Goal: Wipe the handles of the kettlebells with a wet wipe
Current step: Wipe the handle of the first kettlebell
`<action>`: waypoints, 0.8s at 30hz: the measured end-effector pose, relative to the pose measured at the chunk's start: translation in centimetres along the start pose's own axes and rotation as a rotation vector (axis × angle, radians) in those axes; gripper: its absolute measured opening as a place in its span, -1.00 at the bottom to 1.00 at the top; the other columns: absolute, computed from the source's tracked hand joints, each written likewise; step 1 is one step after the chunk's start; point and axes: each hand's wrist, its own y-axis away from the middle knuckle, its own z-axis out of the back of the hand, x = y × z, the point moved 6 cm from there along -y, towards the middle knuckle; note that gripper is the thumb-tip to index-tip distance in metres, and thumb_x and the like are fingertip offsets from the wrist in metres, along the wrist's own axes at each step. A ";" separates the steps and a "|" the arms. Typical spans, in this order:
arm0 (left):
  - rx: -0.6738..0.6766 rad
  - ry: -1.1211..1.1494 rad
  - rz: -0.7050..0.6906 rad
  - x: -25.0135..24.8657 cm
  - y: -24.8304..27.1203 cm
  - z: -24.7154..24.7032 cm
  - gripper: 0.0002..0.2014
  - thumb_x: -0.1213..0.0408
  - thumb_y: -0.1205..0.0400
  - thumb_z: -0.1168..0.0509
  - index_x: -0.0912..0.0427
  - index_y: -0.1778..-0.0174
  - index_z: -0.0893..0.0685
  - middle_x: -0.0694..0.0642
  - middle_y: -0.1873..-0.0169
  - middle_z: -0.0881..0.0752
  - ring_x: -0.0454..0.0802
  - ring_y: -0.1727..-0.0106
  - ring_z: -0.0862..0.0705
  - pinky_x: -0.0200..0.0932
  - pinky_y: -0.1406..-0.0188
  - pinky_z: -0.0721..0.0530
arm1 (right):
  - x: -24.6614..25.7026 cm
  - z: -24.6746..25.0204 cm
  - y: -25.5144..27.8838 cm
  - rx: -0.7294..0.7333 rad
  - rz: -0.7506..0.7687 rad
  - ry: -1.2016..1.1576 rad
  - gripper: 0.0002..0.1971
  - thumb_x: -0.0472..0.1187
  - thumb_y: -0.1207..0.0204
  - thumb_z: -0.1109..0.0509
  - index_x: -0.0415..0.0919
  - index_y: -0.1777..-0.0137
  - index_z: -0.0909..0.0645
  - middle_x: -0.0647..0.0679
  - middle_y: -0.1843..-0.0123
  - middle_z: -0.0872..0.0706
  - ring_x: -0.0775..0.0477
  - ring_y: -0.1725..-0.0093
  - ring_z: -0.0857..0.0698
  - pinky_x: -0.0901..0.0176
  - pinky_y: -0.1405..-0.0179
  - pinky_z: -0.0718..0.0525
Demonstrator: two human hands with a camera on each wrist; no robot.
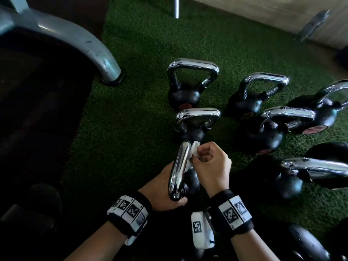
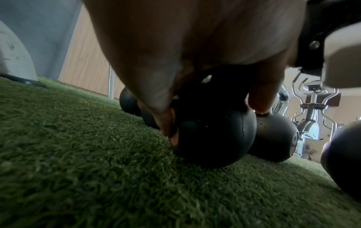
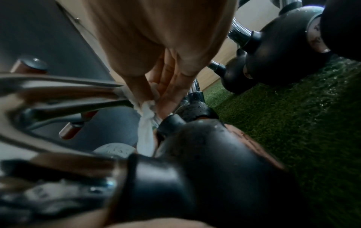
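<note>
On green artificial turf [image 1: 131,102] in a gym corner, kettlebells gathered in a loose cluster, black bodies under chrome handles. Nearest, a kettlebell [image 2: 213,138] tilted toward the camera wearer, its handle [image 1: 179,170] slanting up between both wrists. Left hand [image 1: 162,191] clasped around the kettlebell low on its left side, fingers [image 2: 166,121] wrapped against the black body just above the turf. Right hand [image 1: 211,166] curled around a crumpled white wet wipe [image 1: 194,149], thumb and fingertips [image 3: 168,95] pinching it against the inner side of the handle, near where chrome meets the black collar. Directly behind, a second kettlebell [image 1: 195,127] standing upright, nearly touching the handle's far end; a third [image 1: 185,91] behind that. To the right, more kettlebells [image 1: 263,136] crowded together, some leaning, close beside the working hand. At far left, a curved grey machine leg [image 1: 101,61] planted at the turf's edge beside dark matting. Along the back, a wood-panelled wall [image 1: 263,10]. In the left wrist view, an elliptical trainer [image 2: 312,111] in the distance. Reddish round labels on several kettlebells, lettering too blurred to read. Black-and-white square marker tags on both wristbands [image 1: 233,211]. No containers in view.
</note>
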 end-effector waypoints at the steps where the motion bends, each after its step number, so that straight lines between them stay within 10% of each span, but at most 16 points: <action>1: -0.011 -0.008 -0.006 -0.1 0.0 0.0 -0.03 0.40 -0.43 -0.62 -0.31 -0.44 -0.09 -0.23 -0.43 -0.35 -0.81 -0.30 -0.35 -0.79 -0.23 -0.26 | 0.0 0.0 -0.1 0.005 -0.012 0.021 -0.72 -0.44 -0.26 -0.64 -0.06 0.28 -0.67 0.09 0.34 -0.77 0.21 0.35 -0.74 0.35 0.27 -0.71; 6: -0.020 -0.095 -0.089 -1.5 0.0 -0.1 -0.07 0.38 -0.41 -0.62 -0.39 -0.36 -0.13 -0.12 -0.52 -0.27 -0.11 -0.66 -0.29 -0.68 -0.49 -0.09 | 0.1 0.5 -0.3 0.000 0.020 0.081 -0.74 -0.40 -0.23 -0.67 -0.09 0.29 -0.66 0.08 0.39 -0.75 0.18 0.39 -0.72 0.31 0.32 -0.71; 10: 0.017 -0.113 -0.134 -2.3 -0.7 -0.8 0.09 0.31 -0.39 -0.57 -0.16 -0.72 -0.05 -0.06 -0.61 -0.30 -0.04 -0.64 -0.36 -0.23 -0.64 -0.36 | -0.6 0.6 0.0 -0.013 0.018 0.185 -0.78 -0.39 -0.31 -0.59 -0.14 0.32 -0.60 0.10 0.44 -0.67 0.25 0.39 -0.65 0.55 0.42 -0.48; 17: 0.043 -0.506 -0.203 -1.4 -1.7 -3.8 0.21 -0.23 -0.45 -0.38 0.36 -0.78 0.14 0.23 -0.74 -0.13 0.12 -0.75 -0.17 0.01 -0.76 -0.14 | -5.0 4.1 0.9 0.142 -0.343 0.087 -0.85 -0.28 -0.42 -0.63 -0.13 0.15 -0.70 -0.14 0.26 -0.80 -0.08 0.37 -0.73 -0.01 0.32 -0.76; 24: 0.349 -0.087 0.028 0.4 -4.1 0.4 0.08 0.27 -0.34 -0.43 -0.20 -0.78 -0.06 -0.10 -0.73 -0.29 -0.21 -0.71 -0.30 -0.03 -0.72 -0.31 | -0.4 7.1 2.5 0.488 -0.216 0.177 -0.94 -0.30 -0.49 -0.48 -0.17 0.18 -0.77 -0.13 0.26 -0.84 -0.19 0.33 -0.84 -0.23 0.14 -0.82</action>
